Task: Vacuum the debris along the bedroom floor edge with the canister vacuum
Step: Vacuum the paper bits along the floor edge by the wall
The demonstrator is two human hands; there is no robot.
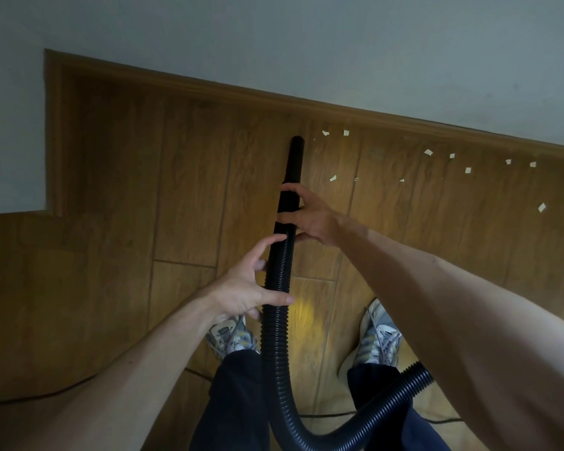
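Observation:
A black vacuum nozzle tube [293,167] points down at the wooden floor, its tip just short of the skirting board. My right hand [310,216] grips the smooth tube from the right. Lower down, my left hand [248,288] holds the ribbed black hose [275,336], thumb and fingers curled round it. The hose runs down between my legs and bends off to the right. Several small white paper scraps [428,153] lie on the floor along the skirting, to the right of the nozzle tip. The canister is out of sight.
A wooden skirting board [209,87] runs under the pale wall [306,37] and turns a corner at the left [51,131]. My two feet in grey trainers [376,336] stand below the hands. A thin dark cable [46,393] crosses the floor near my legs.

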